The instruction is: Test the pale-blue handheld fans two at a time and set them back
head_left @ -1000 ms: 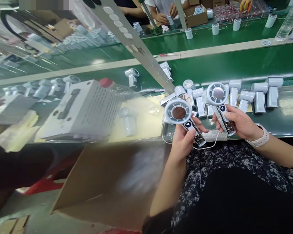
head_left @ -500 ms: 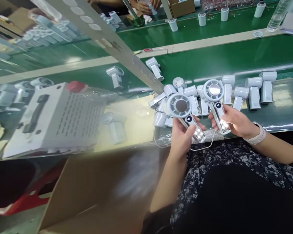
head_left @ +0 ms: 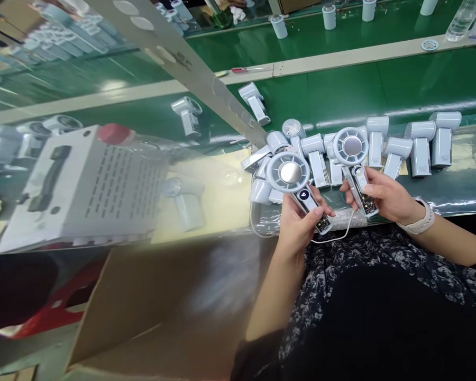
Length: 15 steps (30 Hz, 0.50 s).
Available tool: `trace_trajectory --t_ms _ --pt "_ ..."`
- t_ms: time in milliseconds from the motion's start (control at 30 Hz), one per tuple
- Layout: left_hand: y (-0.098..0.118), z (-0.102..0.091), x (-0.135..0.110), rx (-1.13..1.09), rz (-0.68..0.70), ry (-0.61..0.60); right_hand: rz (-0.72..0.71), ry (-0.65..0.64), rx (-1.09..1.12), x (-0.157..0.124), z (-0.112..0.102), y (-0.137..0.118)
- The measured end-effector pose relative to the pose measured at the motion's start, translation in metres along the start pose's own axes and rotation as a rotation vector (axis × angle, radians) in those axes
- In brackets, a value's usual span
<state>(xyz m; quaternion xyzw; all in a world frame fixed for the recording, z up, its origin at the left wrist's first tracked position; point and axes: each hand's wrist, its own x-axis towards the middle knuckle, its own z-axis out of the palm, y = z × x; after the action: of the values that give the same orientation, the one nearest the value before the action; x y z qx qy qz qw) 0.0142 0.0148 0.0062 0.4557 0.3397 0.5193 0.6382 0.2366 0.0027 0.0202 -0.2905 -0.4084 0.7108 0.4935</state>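
"What is held in the left grip (head_left: 297, 227)?"

"A pale handheld fan (head_left: 289, 172) is grasped there by its handle, the thumb being laid across the front near the lower end. The round, spoked head is faced upward, and a mirror-like disc is set at its centre. On the handle a dark round display can be made out, with a strip of small components exposed below it."

"And in the right grip (head_left: 388, 196)?"

"A second fan (head_left: 351, 145) of the same kind is clasped by the handle, thumb in front. The two are held side by side, heads apart, at the front edge of the tabletop (head_left: 466, 185). A white band (head_left: 418, 218) is worn on the right wrist."

"What is found around them?"

"Behind the held pair, a row of similar fans (head_left: 420, 151) is spread — some partly covered from view. A white cable (head_left: 339, 238) is hung in a loop below; where it ends cannot be told. Farther back, two more fans (head_left: 255, 101) are laid on a green belt (head_left: 341, 95). To the left, a white box (head_left: 83, 185) with a dark handle is placed, and an open carton (head_left: 162, 317) is seen below, partly blurred."
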Motion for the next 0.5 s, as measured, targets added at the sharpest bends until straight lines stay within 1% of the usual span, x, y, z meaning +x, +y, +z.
trace_trajectory --t_ms 100,167,300,400,500 --pt "-0.003 0.001 0.004 0.086 -0.005 0.065 0.022 0.041 0.044 0.000 0.002 0.001" --pt "-0.002 0.007 0.004 0.121 -0.044 0.074 0.036 0.056 0.073 0.001 0.001 0.004" --pt "0.004 0.025 0.001 0.050 -0.133 -0.012 0.075 0.125 0.046 -0.001 -0.005 0.007" --pt "0.010 0.032 -0.004 -0.021 -0.106 -0.059 0.116 0.159 0.060 -0.005 -0.005 0.002" --pt "0.018 0.032 -0.010 -0.059 -0.102 -0.102 0.128 0.170 0.089 -0.011 0.001 -0.007"
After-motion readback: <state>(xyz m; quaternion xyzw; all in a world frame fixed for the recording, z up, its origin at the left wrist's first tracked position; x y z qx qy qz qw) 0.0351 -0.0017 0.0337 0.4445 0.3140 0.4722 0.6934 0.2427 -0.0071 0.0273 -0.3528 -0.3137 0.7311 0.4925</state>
